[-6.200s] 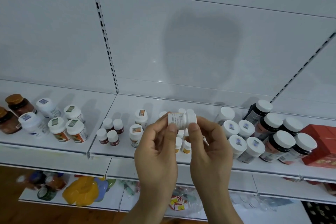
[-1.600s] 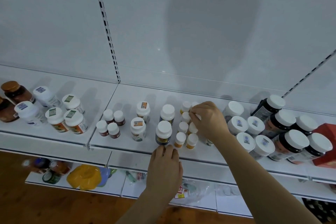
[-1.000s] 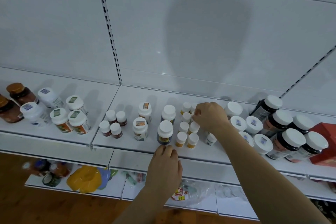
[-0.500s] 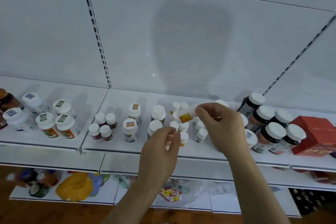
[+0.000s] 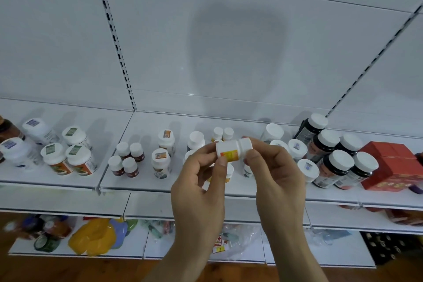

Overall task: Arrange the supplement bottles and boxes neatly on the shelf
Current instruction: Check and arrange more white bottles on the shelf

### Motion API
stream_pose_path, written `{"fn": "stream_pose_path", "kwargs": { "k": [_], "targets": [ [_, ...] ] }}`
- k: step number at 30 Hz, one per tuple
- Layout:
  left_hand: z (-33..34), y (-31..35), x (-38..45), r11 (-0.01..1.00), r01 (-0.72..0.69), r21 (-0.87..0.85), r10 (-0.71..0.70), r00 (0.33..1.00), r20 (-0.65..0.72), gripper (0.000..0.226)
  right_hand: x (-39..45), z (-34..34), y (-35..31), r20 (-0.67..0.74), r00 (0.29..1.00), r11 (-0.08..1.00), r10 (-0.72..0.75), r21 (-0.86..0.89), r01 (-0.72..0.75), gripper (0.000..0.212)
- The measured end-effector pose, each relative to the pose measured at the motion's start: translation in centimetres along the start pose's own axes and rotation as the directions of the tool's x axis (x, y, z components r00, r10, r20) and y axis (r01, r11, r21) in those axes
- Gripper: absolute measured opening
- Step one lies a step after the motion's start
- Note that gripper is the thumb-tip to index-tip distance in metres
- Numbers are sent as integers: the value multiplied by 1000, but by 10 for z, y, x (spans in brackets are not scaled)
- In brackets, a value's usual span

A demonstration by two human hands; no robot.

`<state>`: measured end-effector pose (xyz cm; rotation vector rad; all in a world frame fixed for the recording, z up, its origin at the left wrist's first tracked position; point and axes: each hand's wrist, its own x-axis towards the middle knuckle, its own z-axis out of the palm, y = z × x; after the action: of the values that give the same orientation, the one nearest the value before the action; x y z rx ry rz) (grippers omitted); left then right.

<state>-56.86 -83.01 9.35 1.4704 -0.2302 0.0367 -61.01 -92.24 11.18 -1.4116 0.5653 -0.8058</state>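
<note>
Head view: both hands hold one small white bottle (image 5: 233, 149) above the shelf (image 5: 146, 181).

Left hand (image 5: 199, 192) pinches its base, right hand (image 5: 277, 181) grips the cap; red boxes (image 5: 393, 167) sit at 3 o'clock.

The shelf (image 5: 160, 184) is seen as smooth, white, faintly glossy metal; the small bottle (image 5: 231, 149) as smooth white plastic; the red boxes (image 5: 393, 167) as glossy card.

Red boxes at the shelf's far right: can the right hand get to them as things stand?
Probably not yet. The right hand and left hand both pinch the small white bottle, held sideways. The red boxes stand open at the front, past the dark bottles, so the path looks free once the bottle is released.
</note>
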Motion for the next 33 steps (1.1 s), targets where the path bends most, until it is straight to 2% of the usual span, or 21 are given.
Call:
{"fn": "stream_pose_path", "kwargs": {
  "k": [3, 5, 8, 11, 15, 17, 20, 23, 26, 29, 31, 33],
  "targets": [
    [0, 4, -2, 999, -27, -33, 27, 1000, -13, 15, -5, 7, 1, -36, 999, 1000, -16, -11, 16, 5],
    [-1, 7, -2, 998, -46, -53, 45, 999, -18, 17, -8, 12, 4, -64, 998, 998, -24, -55, 21, 18],
    [-1, 8, 0, 997, -17, -80, 13, 999, -45, 22, -14, 19, 7, -69, 996, 995, -57, -91, 51, 17],
    [-4, 7, 3, 996, 16, -85, -23, 997, -79, 20, -19, 23, 12, -51, 994, 995, -97, -5, 97, 7],
    [-4, 9, 5, 994, 29, -109, -33, 999, -37, 17, -20, 23, 11, -85, 992, 996, -88, 19, 90, 4],
    [-4, 8, 3, 992, 24, -124, -28, 999, -23, 18, -19, 24, 10, -84, 994, 997, -71, -6, 71, 14],
    [-3, 5, 1, 990, 31, -138, -37, 998, -41, 20, -18, 27, 13, -64, 995, 996, -79, -47, 76, 14],
    [-4, 6, 1, 992, 38, -124, -47, 996, -70, 18, -21, 30, 17, -64, 992, 994, -108, -1, 109, 21],
    [-5, 7, 1, 987, 55, -149, -62, 997, -46, 21, -21, 32, 15, -92, 988, 992, -127, 2, 128, 13],
    [-6, 7, 3, 986, 44, -159, -50, 998, -36, 29, -17, 33, 14, -43, 994, 994, -105, -11, 104, 2],
    [-7, 6, 5, 989, 32, -144, -41, 997, -59, 27, -18, 34, 16, 10, 992, 992, -126, -20, 126, 10],
    [-7, 7, 6, 990, 41, -135, -50, 997, -62, 20, -18, 35, 18, -3, 988, 988, -154, 25, 154, 12]
  ]
}}
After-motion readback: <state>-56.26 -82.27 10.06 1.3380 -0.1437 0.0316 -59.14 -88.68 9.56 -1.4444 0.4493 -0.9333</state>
